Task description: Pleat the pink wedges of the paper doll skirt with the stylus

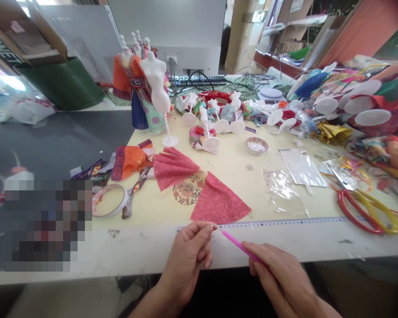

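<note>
My right hand (pixel 278 274) grips a slim pink pen-like tool (pixel 237 244), its thin tip pointing left toward my other fingertips. Thumb and forefinger of my left hand (pixel 190 251) are pinched together at that tip, on something tiny and pale that I cannot make out. Just beyond the hands lies a red patterned fabric piece (pixel 220 201), spread in a fan. A second, pleated red piece (pixel 174 168) joins it near a round floral patch (pixel 187 189). Between hands and fabric a ruler strip (pixel 268 223) runs along the table.
Red-and-yellow scissors (pixel 361 207) lie at right near clear plastic bags (pixel 285 192). A small bowl (pixel 257 145) holds white bits. Behind stand a bare white mannequin (pixel 155 81) and dressed ones (pixel 128 81). A tape roll (pixel 110 201) and orange garment (pixel 131 161) lie left.
</note>
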Available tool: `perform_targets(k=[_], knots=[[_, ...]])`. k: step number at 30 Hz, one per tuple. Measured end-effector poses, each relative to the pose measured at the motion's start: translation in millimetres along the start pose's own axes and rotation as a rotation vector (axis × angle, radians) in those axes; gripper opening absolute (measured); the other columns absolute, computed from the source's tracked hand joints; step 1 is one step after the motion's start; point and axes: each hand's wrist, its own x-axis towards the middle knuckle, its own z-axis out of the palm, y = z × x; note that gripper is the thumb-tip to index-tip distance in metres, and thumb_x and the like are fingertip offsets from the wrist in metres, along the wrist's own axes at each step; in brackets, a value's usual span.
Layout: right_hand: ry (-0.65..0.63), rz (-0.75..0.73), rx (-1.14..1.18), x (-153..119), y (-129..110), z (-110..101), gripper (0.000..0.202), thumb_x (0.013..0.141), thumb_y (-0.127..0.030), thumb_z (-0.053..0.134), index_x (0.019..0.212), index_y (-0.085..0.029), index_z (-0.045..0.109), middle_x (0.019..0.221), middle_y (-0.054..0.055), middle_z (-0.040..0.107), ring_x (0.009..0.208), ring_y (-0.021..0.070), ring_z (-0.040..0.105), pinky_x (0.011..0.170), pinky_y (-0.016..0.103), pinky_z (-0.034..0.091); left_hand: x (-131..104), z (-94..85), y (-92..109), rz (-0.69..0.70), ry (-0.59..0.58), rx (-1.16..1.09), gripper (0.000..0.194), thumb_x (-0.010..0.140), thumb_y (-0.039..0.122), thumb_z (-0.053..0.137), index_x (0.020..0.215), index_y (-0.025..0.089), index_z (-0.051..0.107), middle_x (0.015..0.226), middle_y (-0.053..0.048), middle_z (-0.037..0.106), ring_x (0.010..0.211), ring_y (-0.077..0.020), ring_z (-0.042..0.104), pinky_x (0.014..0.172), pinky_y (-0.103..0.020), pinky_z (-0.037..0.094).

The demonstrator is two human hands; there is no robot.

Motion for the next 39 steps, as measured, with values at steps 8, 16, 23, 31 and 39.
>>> perform_targets(k=[8,16,23,31,39], knots=[[-0.016,0.049,0.071,7,-1,3,0.038,0.085,-0.007,0.042,0.122,-0.015,0.048,0.077,0.004,0.064,0.064,0.0119,0.061,0.061,0.022,0.051,-1,-1.5,-2,-0.003,-0.010,0.009,0.014,0.077,0.028,0.065,0.077,0.014,0.061,0.048,0.009,0.030,0.042,-0.0035,0.021,0.037,-0.015,0.027],[-0.020,0.134,0.142,1,0,5,0.034,0.088,-0.011,0.040,0.120,-0.019,0.049,0.064,-0.002,0.059,0.056,0.0096,0.059,0.059,0.020,0.050,0,-0.2,-1,-0.003,0.004,0.032,0.015,0.075,0.029,0.066,0.077,0.014,0.062,0.047,0.009,0.031,0.041,-0.0036,0.024,0.037,-0.015,0.027],[0.000,0.075,0.122,3,0,5,0.040,0.084,-0.007,0.042,0.122,-0.018,0.049,0.070,0.001,0.062,0.061,0.0124,0.061,0.061,0.023,0.051,0,0.3,-2,0.007,0.017,0.027,0.016,0.074,0.030,0.068,0.076,0.014,0.062,0.047,0.009,0.031,0.041,-0.0034,0.023,0.037,-0.015,0.027],[-0.010,0.166,0.207,-1,2,6,0.033,0.088,-0.012,0.041,0.118,-0.019,0.052,0.064,-0.002,0.060,0.055,0.0091,0.058,0.056,0.019,0.049,-2,1.2,-2,0.010,0.011,0.060,0.016,0.076,0.029,0.065,0.077,0.014,0.061,0.046,0.010,0.030,0.039,-0.0035,0.025,0.037,-0.015,0.027],[-0.080,0.572,0.633,-1,7,12,0.028,0.094,-0.028,0.036,0.109,-0.018,0.058,0.055,-0.003,0.055,0.046,0.0083,0.049,0.044,0.019,0.042,-1,0.8,-1,-0.003,0.011,0.058,0.017,0.076,0.030,0.066,0.075,0.015,0.060,0.045,0.010,0.031,0.039,-0.0031,0.027,0.038,-0.015,0.027]])
